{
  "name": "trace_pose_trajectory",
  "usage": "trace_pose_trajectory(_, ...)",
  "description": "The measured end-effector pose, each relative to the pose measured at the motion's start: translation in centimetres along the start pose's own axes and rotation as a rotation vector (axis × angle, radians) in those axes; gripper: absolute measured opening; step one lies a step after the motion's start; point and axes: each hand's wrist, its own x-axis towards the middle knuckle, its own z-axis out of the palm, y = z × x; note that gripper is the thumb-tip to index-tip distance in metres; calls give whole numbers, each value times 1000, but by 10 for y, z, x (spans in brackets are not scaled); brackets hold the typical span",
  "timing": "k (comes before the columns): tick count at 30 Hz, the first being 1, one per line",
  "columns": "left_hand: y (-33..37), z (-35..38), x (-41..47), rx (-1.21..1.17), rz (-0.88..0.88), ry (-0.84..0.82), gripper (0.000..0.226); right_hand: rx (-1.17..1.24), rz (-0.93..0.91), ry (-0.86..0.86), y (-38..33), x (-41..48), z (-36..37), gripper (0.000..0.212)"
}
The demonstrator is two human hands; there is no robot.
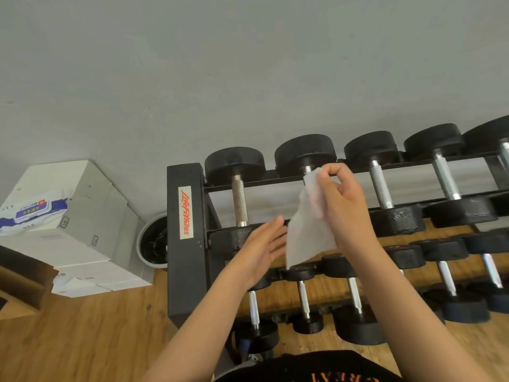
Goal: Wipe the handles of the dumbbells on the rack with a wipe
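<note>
A black two-tier rack carries several black dumbbells with metal handles. My right hand pinches a white wipe that hangs down over the handle of the second dumbbell on the top row. Most of that handle is hidden behind the wipe and hand. My left hand is open with straight fingers just left of the wipe's lower part, in front of the first dumbbell's near head. The first dumbbell's knurled handle is bare.
White cardboard boxes stand on the wooden floor at the left, with a blue and white wipe pack on top. A round bin sits between the boxes and the rack. A grey wall rises behind.
</note>
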Motion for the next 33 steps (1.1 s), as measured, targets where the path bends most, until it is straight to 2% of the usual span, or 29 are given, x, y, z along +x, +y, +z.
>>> trace_pose_trajectory(3,-3,7,3,2,-41,-85,51,-18,10,31,3,0,-8,10)
trace_pose_trajectory(7,-7,2,4,-114,-50,1,34,-47,36,102,10,1,-20,10)
trace_pose_trajectory(12,-3,-11,5,-130,17,257,29,-165,42,198,29,6,-30,10)
trace_pose_trajectory(14,1,-8,5,-49,40,351,21,-200,28,159,34,5,-23,13)
trace_pose_trajectory(16,7,1,3,36,88,385,15,-209,12,51,36,0,-5,6)
trace_pose_trajectory(20,21,18,-5,117,198,327,28,-243,-26,-206,31,-11,29,13)
trace_pose_trajectory(24,31,9,-12,163,223,277,37,-174,52,-356,25,-9,28,31)
trace_pose_trajectory(26,34,0,-13,180,213,264,51,-90,77,-350,25,-2,24,31)
trace_pose_trajectory(28,37,-8,-12,135,207,236,59,17,97,-258,27,5,21,28)
trace_pose_trajectory(30,42,-14,-10,86,191,199,66,-15,67,-107,34,12,21,21)
trace_pose_trajectory(31,45,-18,-10,69,180,173,73,-83,64,-87,38,15,22,20)
trace_pose_trajectory(33,51,-25,-9,25,165,115,82,-100,157,-252,43,17,28,27)
